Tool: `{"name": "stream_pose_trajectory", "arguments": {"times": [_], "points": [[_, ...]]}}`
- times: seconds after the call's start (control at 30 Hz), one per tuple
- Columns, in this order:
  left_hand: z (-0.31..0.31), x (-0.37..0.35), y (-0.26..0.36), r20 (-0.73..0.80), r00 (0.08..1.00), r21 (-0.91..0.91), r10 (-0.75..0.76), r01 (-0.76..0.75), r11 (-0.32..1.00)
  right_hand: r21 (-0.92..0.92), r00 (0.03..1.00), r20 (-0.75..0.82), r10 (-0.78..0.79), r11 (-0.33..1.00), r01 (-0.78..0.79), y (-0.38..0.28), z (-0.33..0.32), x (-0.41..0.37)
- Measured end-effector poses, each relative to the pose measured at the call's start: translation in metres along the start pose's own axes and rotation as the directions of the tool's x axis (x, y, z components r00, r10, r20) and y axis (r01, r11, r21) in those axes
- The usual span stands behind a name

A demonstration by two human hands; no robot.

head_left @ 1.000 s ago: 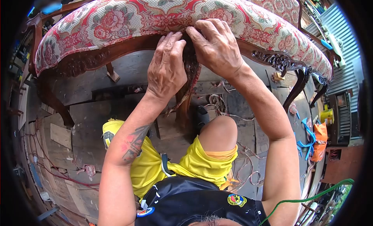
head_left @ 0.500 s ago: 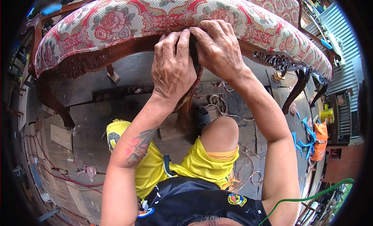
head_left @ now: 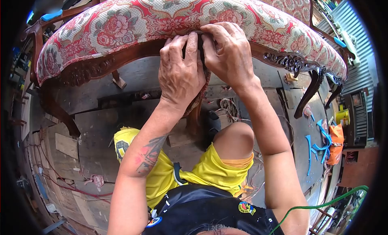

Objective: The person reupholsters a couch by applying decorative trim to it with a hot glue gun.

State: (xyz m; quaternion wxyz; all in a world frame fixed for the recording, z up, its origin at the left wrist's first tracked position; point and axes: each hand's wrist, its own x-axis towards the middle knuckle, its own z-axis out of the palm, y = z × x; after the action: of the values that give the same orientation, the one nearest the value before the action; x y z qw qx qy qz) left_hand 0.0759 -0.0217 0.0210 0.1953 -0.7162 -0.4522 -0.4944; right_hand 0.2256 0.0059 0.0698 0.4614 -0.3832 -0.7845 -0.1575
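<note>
The upholstered seat [head_left: 117, 29] has red and cream floral fabric over a carved dark wooden frame [head_left: 133, 51]. My left hand [head_left: 181, 67] has bent fingers pressed together at the fabric's lower edge, in the middle of the front rail. Beside it, my right hand [head_left: 228, 53] is closed, its thumb and index finger pinching at the same edge. A narrow, dark reddish trim strip [head_left: 207, 80] runs down from between the hands, partly behind my left wrist. My fingers hide the exact place where they grip it.
Wooden chair legs [head_left: 60, 109] stand on the plank floor [head_left: 97, 134]. Tangled cord [head_left: 229, 107] and fabric scraps [head_left: 96, 180] lie about. To the right are blue straps [head_left: 319, 144], an orange bag [head_left: 336, 145] and a yellow can [head_left: 342, 117]. A green cord [head_left: 323, 204] crosses at lower right.
My right hand has shifted slightly right, and its thumb now sits lower, farther from the index fingertip. My left hand stays almost in place. The view has moved slightly.
</note>
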Motion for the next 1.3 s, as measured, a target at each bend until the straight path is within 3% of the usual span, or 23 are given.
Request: {"name": "stream_pose_trajectory", "arguments": {"times": [0.03,0.1,0.33,0.4,0.53,0.7,1.1,1.3], "points": [[0.000,0.000,0.000,0.010,1.000,0.005,-0.004,0.004,1.000,-0.001,1.000,-0.004,0.004,1.000,-0.004,-0.005,-0.003,0.001],[0.000,0.000,-0.001,0.022,1.000,0.008,0.000,0.000,1.000,0.119,0.966,0.059,0.250,0.960,-0.255,-0.013,-0.008,0.002],[0.000,0.002,0.003,0.021,0.999,0.014,-0.030,0.030,0.999,0.220,0.932,-0.061,0.358,0.915,-0.337,-0.017,-0.005,-0.006],[0.001,0.002,0.003,0.016,0.999,0.013,-0.032,0.031,0.999,0.124,0.978,-0.164,0.128,0.986,-0.108,-0.012,-0.002,-0.009],[-0.001,0.003,0.003,0.017,1.000,-0.004,-0.020,0.021,1.000,0.207,0.986,-0.164,0.024,0.978,0.010,-0.008,0.007,-0.001],[-0.002,0.004,0.003,0.042,0.999,0.004,-0.024,0.024,1.000,0.115,0.997,-0.061,-0.043,0.992,0.050,-0.003,0.006,-0.005],[-0.001,0.000,0.001,0.026,0.999,-0.046,-0.024,0.026,0.999,0.035,0.998,-0.016,-0.053,0.998,0.054,-0.003,0.004,-0.006],[0.001,-0.005,-0.006,-0.029,0.999,-0.215,-0.019,0.013,0.976,-0.049,0.997,-0.019,-0.070,0.996,0.069,-0.005,0.007,-0.009]]}}
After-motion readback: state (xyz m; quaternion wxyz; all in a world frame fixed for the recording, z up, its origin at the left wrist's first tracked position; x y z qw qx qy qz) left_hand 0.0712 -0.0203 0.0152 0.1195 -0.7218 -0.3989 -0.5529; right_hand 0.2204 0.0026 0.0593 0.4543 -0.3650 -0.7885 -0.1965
